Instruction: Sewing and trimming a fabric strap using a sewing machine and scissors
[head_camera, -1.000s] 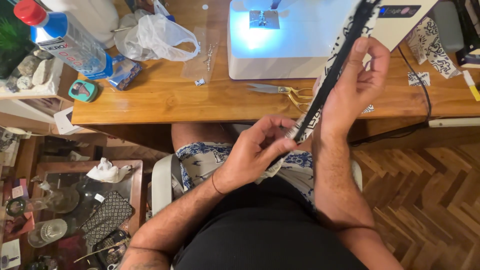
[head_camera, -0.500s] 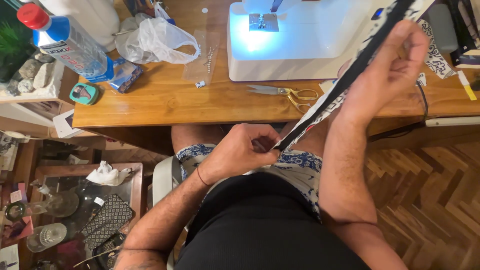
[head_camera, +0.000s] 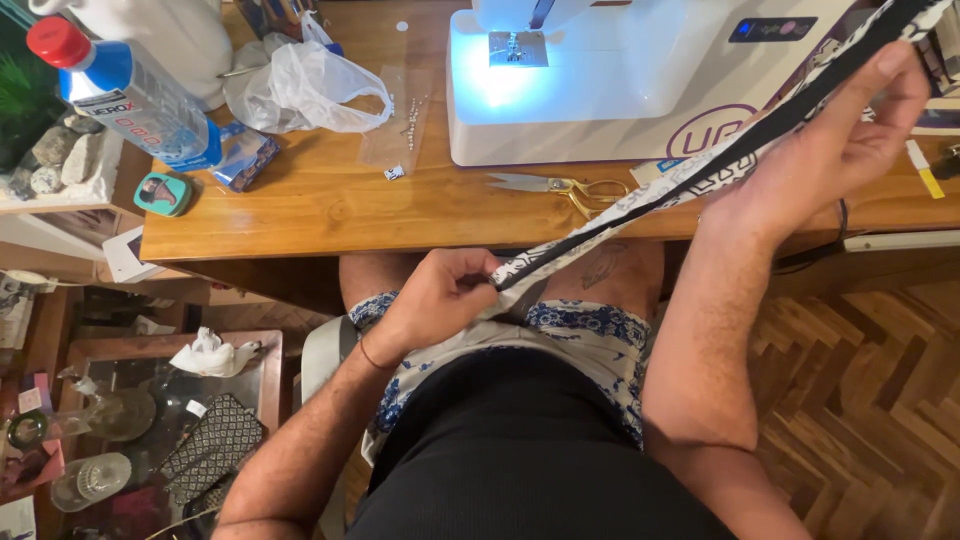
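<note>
Here we see a long, narrow fabric strap (head_camera: 700, 170), black on one face and patterned black-and-white on the other, stretched on a diagonal from the centre of the frame to the upper right corner. The left hand (head_camera: 440, 300), at centre, pinches the strap's lower end between thumb and closed fingers over the lap; the right hand (head_camera: 830, 150), at upper right, is raised with its fingers curled loosely around the strap. We judge that the two hands are held well apart to keep the strap taut and flat, so its length and edges can be checked. Behind the strap, at the top centre of the frame, a white sewing machine (head_camera: 620, 80) stands on the wooden tabletop (head_camera: 330, 200) with its lamp lit over the needle plate. Gold-handled scissors (head_camera: 560, 188) lie just in front of the machine, within easy reach. At upper left we note a clear plastic bottle (head_camera: 130, 95) with a red cap and a crumpled plastic bag (head_camera: 300, 90), set aside from the working area.
</note>
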